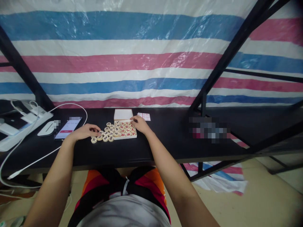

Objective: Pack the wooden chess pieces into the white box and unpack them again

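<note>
The bare left hand (82, 131) touches round, pale wooden discs (105, 133) at nine o'clock of a white rectangular box (126, 137); apart, the bare right hand (141, 124) covers its two-o'clock corner. Grips unclear.

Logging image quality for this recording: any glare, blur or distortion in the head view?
Head view: glare streaks the striped sheet; the frame bars lean outward, perhaps from a wide lens; right-hand corners darken; pixelation obscures a patch on the right and edges of the phone; markings on the game pieces look soft.
</note>
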Motion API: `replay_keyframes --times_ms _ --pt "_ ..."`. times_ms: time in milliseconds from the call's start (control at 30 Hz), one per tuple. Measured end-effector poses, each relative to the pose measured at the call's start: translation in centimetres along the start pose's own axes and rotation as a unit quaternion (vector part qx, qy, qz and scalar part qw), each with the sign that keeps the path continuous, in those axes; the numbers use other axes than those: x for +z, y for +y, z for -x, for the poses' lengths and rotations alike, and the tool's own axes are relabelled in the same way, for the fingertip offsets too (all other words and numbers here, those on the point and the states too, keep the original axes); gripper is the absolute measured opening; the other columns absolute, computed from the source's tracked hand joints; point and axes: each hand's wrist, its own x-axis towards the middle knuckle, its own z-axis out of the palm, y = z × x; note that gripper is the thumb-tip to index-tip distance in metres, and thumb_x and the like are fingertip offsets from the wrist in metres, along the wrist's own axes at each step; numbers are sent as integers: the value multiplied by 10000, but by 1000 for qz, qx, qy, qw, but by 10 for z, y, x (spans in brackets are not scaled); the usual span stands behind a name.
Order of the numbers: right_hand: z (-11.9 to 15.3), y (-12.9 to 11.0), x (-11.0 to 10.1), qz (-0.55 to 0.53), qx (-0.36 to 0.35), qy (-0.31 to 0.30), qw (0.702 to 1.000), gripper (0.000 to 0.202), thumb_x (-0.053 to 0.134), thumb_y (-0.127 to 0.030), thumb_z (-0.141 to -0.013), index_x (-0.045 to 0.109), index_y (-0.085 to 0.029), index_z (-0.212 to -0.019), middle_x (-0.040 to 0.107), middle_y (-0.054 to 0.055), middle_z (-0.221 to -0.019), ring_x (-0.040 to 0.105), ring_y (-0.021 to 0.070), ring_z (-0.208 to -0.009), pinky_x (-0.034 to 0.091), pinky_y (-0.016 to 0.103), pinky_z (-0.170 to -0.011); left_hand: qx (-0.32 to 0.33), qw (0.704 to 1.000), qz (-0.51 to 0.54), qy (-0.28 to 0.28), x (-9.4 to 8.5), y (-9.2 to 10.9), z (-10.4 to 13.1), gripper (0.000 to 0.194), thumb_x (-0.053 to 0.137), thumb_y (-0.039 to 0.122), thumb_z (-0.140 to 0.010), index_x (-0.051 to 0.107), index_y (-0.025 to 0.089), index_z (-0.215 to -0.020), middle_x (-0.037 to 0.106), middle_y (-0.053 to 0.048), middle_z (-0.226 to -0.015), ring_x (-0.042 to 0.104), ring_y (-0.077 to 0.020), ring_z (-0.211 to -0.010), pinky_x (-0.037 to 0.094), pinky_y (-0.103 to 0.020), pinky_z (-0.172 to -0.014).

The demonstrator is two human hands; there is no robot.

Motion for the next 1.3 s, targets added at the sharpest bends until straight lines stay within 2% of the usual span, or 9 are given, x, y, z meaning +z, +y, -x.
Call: replay_keyframes --times_ms 333,533,633,867,1100,1300 --pt "0 -2 0 -3 -1 -1 1000 209 524 -136 -760 652 -176 -920 543 26 -883 526 132 -827 414 284 -836 9 999 -7 43 2 3 -1 380 642 531 -614 687 196 -787 635 -10 -687 568 -169 -676 435 -245 -597" --pt "0 0 0 -3 -1 -2 1000 213 520 -140 -759 654 -178 -921 542 25 -868 523 137 -829 416 286 -832 4 999 15 38 1 6 1 431 631 536 -625 683 211 -903 665 -20 -797 592 -191 -773 451 -254 -665" --pt "0 -1 0 -2 -2 0 1000 208 524 -145 -756 654 -182 -915 544 21 -863 523 135 -821 416 288 -830 -4 1000 13 12 1 7 2 450 658 525 -588 689 218 -916 649 -13 -775 583 -187 -755 444 -244 -637" --pt "0 -2 0 4 4 -1 1000 207 528 -148 -759 655 -177 -920 545 26 -868 526 135 -819 412 287 -834 6 1000 6 5 3 3 0 433 657 528 -601 687 210 -893 618 -9 -735 559 -171 -717 433 -237 -614" --pt "0 1 1 0 -4 3 1000 205 524 -149 -757 653 -177 -914 548 27 -878 524 137 -830 413 290 -832 0 998 19 63 5 5 -1 462 622 558 -625 669 194 -906 622 -20 -741 570 -178 -718 450 -254 -619" --pt "-1 2 2 0 -9 4 1000 204 528 -147 -757 654 -183 -914 549 26 -875 526 136 -828 412 292 -836 14 998 3 55 6 -1 -3 478 676 540 -573 670 205 -914 611 -9 -756 567 -178 -761 453 -248 -650"
